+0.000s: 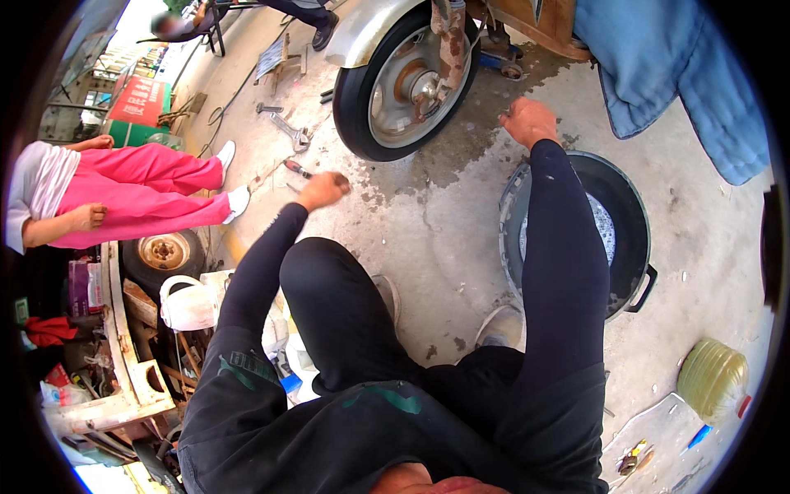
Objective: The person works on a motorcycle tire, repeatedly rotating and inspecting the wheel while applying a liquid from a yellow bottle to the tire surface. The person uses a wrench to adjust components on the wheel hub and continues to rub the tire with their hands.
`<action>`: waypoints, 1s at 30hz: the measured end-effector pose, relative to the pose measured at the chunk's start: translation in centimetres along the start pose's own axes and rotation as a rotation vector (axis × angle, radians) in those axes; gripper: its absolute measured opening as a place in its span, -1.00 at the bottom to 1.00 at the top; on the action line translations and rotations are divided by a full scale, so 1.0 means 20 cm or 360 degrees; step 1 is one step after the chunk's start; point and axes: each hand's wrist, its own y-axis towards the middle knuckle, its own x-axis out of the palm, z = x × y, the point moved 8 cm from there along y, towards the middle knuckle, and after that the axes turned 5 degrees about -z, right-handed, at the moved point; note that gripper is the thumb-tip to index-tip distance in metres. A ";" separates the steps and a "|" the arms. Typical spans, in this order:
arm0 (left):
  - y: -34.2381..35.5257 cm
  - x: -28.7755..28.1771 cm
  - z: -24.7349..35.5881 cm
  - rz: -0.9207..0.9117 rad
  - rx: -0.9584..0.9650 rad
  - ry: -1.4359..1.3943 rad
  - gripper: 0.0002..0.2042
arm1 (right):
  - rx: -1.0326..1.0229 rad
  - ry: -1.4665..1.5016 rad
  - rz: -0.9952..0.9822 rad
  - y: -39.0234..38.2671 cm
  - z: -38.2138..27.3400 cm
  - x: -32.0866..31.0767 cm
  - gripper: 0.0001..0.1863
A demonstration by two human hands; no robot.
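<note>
Two hands apart above a concrete floor, wheel at 12 o'clock, tub at 3.
Left hand (325,190) loosely curled and blurred, near a red-handled tool (296,168) at 10 o'clock, handle lying on a 10-to-4 line; right hand (529,122) bunched narrow by the tub's far rim; cannot tell whether either grips anything. Wheel (405,86) upright, its oval outline running 1 to 7; round black tub (632,206), handle toward 4, suds inside. Floor (395,255) gritty, with a dark damp patch about the wheel; person in pink trousers (148,185) past 9. Black rubber tyre, dull metal mudguard (362,37); soft blue cloth (658,66) at 2; yellowish see-through jug (713,383) at 4.
</note>
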 end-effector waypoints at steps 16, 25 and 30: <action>-0.01 -0.62 0.34 0.0648 -0.0231 -0.1870 -0.37 | -0.0159 -0.0004 0.0069 0.05 -0.19 -0.02 -0.61; 0.14 -0.56 0.34 0.0675 -0.0274 -0.2045 -0.29 | -0.0055 -0.0091 -0.0167 0.02 -0.11 -0.01 -0.55; 0.35 -0.50 0.28 0.0836 -0.0299 -0.2275 -0.24 | -0.0040 -0.0138 -0.0135 0.01 -0.08 -0.01 -0.54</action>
